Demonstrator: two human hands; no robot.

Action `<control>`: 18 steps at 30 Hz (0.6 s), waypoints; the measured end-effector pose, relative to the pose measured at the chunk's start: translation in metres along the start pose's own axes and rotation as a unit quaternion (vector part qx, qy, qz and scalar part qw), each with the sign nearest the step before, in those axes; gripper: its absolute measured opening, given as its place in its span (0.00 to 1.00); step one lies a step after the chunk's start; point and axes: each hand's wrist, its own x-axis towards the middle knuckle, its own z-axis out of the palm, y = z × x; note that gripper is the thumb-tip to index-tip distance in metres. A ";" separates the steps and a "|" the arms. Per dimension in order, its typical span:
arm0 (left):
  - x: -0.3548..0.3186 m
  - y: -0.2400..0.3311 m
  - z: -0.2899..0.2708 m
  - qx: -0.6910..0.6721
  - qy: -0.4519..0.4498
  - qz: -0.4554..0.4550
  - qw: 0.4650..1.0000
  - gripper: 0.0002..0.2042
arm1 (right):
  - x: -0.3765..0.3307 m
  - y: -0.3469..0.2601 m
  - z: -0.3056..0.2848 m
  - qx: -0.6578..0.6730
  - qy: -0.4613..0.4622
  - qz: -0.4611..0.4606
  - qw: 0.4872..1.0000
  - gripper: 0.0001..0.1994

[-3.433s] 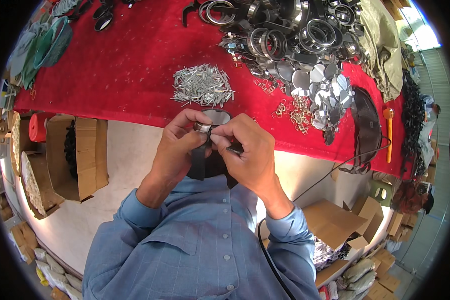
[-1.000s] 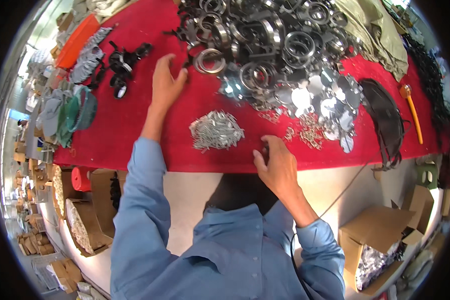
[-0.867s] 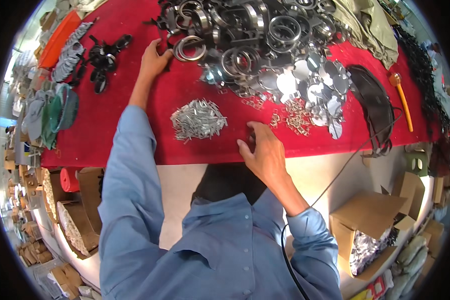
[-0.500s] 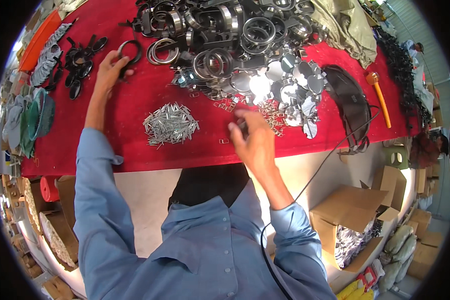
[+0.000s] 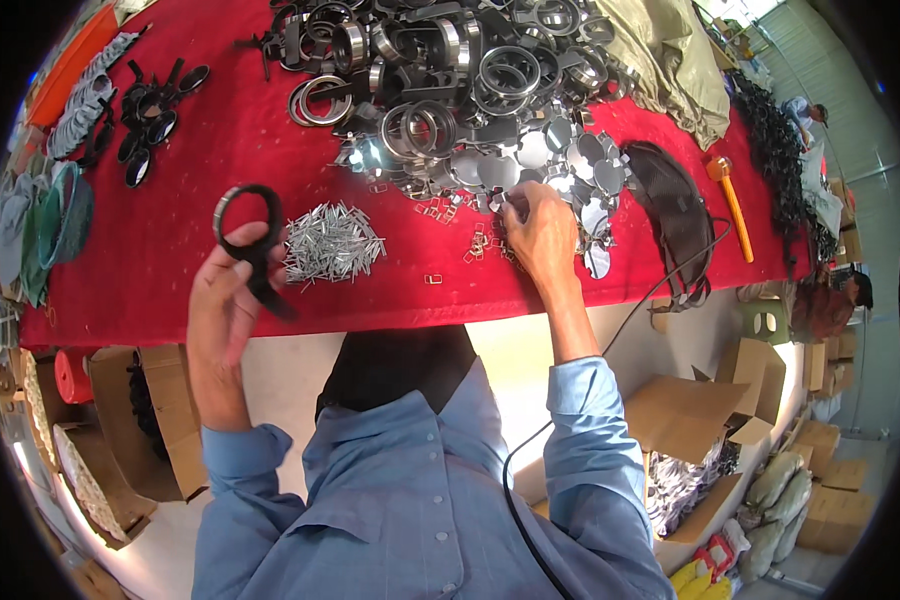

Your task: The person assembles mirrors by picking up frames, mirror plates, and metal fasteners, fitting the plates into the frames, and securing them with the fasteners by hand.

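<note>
My left hand (image 5: 220, 305) is closed on a black ring with a short black handle (image 5: 261, 285), raised near the table's front edge, left of a heap of small silver pins (image 5: 332, 245). My right hand (image 5: 545, 235) reaches to the near side of a pile of shiny round metal discs (image 5: 497, 170). Its thumb and fingertips are pinched together there, and what they grip, if anything, is too small to make out. Small brass-coloured wire clips (image 5: 478, 243) lie just left of that hand.
A big heap of black and silver rings (image 5: 420, 130) covers the far middle of the red cloth (image 5: 170, 250). Black handled pieces (image 5: 160, 125) lie at far left. To the right are a dark pouch (image 5: 670, 205) and an orange-handled hammer (image 5: 735, 210). A cable crosses beside my right arm.
My left hand has come back toward me from the far left, bringing the black ring. My right hand has moved away and to the right, up to the disc pile.
</note>
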 end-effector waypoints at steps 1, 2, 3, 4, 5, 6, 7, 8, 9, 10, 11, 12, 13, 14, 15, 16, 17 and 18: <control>-0.007 -0.008 0.009 -0.027 -0.007 -0.001 1.000 0.24 | -0.001 -0.005 -0.001 0.001 0.000 0.019 1.000 0.11; -0.011 -0.015 0.017 -0.031 -0.014 -0.017 0.999 0.24 | 0.000 -0.012 -0.007 -0.001 -0.003 0.015 1.000 0.11; -0.016 -0.022 0.026 -0.041 -0.007 -0.027 0.999 0.24 | 0.001 -0.019 -0.011 -0.009 0.000 0.011 1.000 0.10; -0.020 -0.029 0.036 -0.050 0.000 -0.038 0.998 0.23 | 0.002 -0.023 -0.012 -0.016 0.003 0.008 1.000 0.10; -0.021 -0.037 0.043 -0.068 -0.023 -0.041 0.997 0.22 | 0.003 -0.020 -0.012 -0.017 0.003 0.006 1.000 0.10; -0.023 -0.042 0.049 -0.075 -0.022 -0.056 0.995 0.21 | 0.005 -0.015 -0.008 -0.048 -0.017 -0.034 0.998 0.10; -0.025 -0.045 0.054 -0.083 -0.020 -0.071 0.994 0.20 | 0.008 -0.010 -0.007 -0.078 -0.036 -0.073 0.994 0.10; -0.027 -0.049 0.058 -0.105 -0.005 -0.084 0.991 0.19 | 0.009 -0.009 -0.007 -0.115 -0.044 -0.094 0.988 0.11; -0.029 -0.052 0.057 -0.106 -0.002 -0.085 0.991 0.19 | 0.011 -0.007 -0.007 -0.117 -0.043 -0.109 0.986 0.11; -0.030 -0.055 0.055 -0.107 -0.003 -0.083 0.991 0.18 | 0.013 -0.006 -0.008 -0.119 -0.043 -0.123 0.984 0.11; -0.032 -0.057 0.055 -0.109 -0.004 -0.084 0.990 0.18 | 0.015 -0.005 -0.011 -0.104 -0.038 -0.149 0.983 0.11; -0.033 -0.056 0.054 -0.115 -0.009 -0.074 0.991 0.17 | 0.016 -0.006 -0.014 -0.097 -0.036 -0.152 0.983 0.11; -0.035 -0.054 0.054 -0.115 -0.005 -0.076 0.990 0.17 | 0.017 -0.008 -0.016 -0.090 -0.034 -0.154 0.983 0.10; -0.035 -0.052 0.056 -0.103 0.003 -0.072 0.992 0.17 | 0.018 -0.004 -0.015 -0.102 -0.041 -0.169 0.980 0.10; -0.035 -0.050 0.057 -0.090 0.010 -0.068 0.994 0.17 | 0.020 0.000 -0.014 -0.101 -0.042 -0.167 0.980 0.10; -0.036 -0.049 0.057 -0.089 0.011 -0.069 0.994 0.17 | 0.022 0.003 -0.013 -0.111 -0.052 -0.181 0.976 0.13; -0.037 -0.048 0.058 -0.092 0.011 -0.072 0.993 0.17 | 0.023 0.001 -0.014 -0.120 -0.063 -0.195 0.971 0.16; -0.038 -0.049 0.059 -0.095 0.010 -0.075 0.993 0.17 | 0.023 -0.001 -0.016 -0.098 -0.064 -0.186 0.976 0.15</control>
